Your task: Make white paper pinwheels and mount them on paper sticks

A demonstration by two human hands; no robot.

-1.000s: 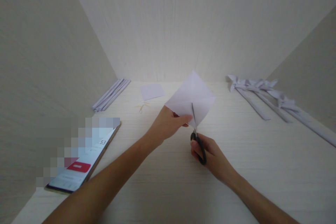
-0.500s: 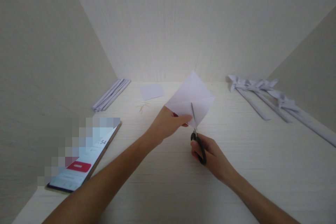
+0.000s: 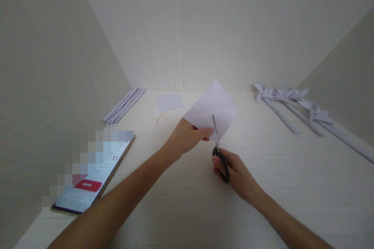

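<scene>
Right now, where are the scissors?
In the head view, the scissors are just right of centre, held in the right hand, blades cutting up into the white paper square that the left hand holds.

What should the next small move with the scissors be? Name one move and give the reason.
Probably close the scissors to carry the cut further toward the centre of the paper square. The blades sit only a short way in from its near corner, the left hand pinches the paper beside them, and the right hand grips the black handles.
</scene>
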